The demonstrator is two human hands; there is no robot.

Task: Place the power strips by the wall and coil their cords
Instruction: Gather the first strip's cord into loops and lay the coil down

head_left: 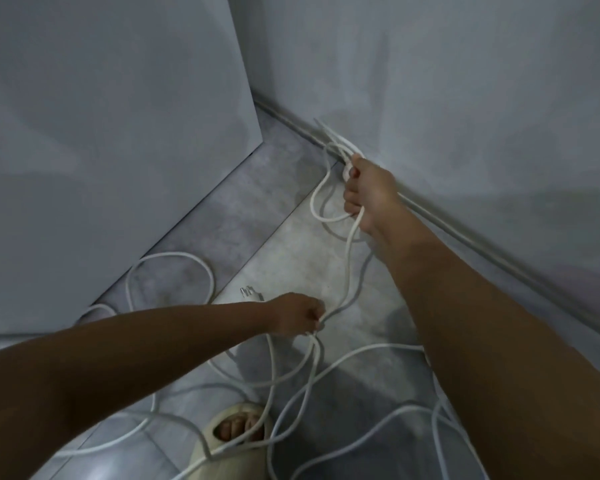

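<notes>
Down by the wall, the right hand is gripping a bunch of white cord loops, while the left hand is pinching the same cord lower down. Slack is sprawling across the floor, looping over a slipper; pulling now risks snagging there, tangling everything.

No readable text, labels, brands or numbers anywhere in view. Surfaces are plain, nothing printed that I can make out.
</notes>
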